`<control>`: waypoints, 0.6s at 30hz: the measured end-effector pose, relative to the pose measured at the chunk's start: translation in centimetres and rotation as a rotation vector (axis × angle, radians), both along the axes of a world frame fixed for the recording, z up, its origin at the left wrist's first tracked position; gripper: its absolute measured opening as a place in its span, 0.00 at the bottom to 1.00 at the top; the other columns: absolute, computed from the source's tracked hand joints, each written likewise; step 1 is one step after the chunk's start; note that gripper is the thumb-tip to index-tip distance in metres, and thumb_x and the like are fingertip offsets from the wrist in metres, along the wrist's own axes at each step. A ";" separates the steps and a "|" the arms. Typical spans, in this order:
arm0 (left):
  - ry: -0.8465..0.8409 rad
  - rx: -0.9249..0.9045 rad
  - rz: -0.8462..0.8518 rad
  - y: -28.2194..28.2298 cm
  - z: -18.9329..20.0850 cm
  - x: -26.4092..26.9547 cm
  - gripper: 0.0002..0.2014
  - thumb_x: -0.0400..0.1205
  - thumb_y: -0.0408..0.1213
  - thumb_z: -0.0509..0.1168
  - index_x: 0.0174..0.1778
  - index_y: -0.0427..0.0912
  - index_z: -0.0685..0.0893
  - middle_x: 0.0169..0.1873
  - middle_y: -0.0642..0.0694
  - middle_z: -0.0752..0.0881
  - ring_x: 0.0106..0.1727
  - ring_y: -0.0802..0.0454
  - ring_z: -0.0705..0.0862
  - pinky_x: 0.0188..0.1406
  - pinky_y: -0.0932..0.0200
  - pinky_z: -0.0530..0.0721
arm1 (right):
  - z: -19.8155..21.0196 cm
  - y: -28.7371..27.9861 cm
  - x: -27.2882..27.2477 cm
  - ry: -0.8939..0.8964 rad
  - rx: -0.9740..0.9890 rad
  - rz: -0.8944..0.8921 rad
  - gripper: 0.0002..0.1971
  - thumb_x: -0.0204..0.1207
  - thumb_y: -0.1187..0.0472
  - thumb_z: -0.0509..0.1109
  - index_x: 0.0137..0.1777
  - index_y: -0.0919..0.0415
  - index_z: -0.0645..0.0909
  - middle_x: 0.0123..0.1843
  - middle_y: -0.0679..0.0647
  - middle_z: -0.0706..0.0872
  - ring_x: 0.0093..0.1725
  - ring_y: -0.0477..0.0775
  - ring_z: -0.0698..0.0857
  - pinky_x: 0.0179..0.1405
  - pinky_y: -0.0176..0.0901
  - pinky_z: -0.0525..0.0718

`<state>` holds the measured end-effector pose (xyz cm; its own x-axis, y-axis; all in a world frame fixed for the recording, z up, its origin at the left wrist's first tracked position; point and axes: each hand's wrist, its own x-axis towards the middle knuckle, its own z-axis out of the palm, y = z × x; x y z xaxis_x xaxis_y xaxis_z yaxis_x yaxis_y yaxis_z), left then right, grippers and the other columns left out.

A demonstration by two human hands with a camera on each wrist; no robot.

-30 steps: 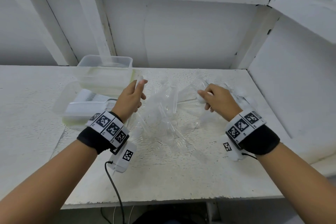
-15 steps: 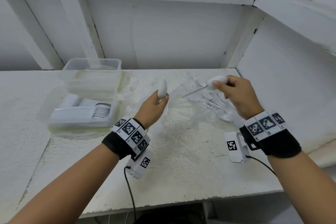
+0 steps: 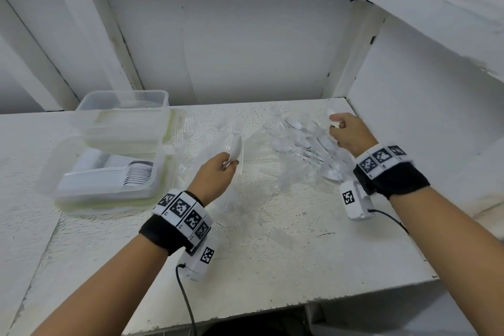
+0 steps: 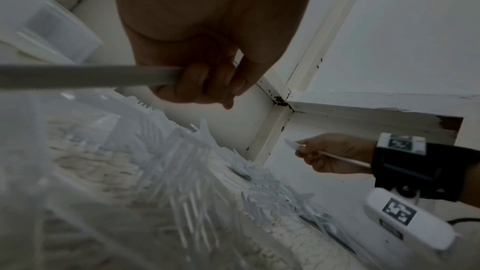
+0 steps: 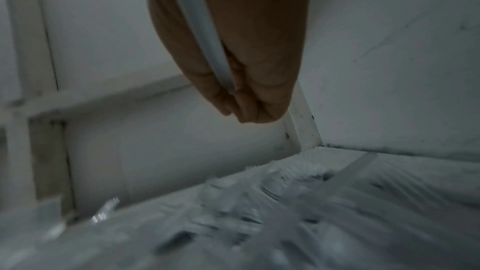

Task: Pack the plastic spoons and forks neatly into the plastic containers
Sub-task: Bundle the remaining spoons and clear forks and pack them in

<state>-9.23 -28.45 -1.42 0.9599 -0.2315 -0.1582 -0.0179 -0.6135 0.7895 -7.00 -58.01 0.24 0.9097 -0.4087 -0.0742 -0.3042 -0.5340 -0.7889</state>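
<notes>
Two spoons pinched — left hand (image 3: 215, 176) spoon (image 3: 236, 148) bowl-up; right hand (image 3: 350, 133) spoon (image 3: 333, 119) handle toward wrist

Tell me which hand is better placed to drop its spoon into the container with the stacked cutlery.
Left. The left hand holds a white plastic spoon right beside the shallow clear plastic container of stacked cutlery; the right hand, holding another spoon, is across the loose pile of clear cutlery.

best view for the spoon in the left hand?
Head view: the spoon shows its bowl above the left hand. Left wrist view shows only the handle leaving the curled fingers. Right wrist view doesn't show it.
</notes>
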 end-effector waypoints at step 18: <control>0.043 -0.075 0.090 3.3 0.0 -0.3 0.12 0.85 0.34 0.54 0.54 0.33 0.81 0.30 0.57 0.75 0.31 0.54 0.72 0.33 0.62 0.71 | -4.3 1.7 1.9 0.304 -0.518 0.345 0.30 0.79 0.73 0.57 0.78 0.49 0.64 0.70 0.63 0.75 0.65 0.61 0.79 0.63 0.44 0.78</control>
<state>-9.48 -25.15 -1.37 0.9699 -0.1578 -0.1855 0.0696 -0.5504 0.8320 -5.10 -56.28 -4.07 0.9638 -0.1513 -0.2195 -0.2164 -0.9249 -0.3127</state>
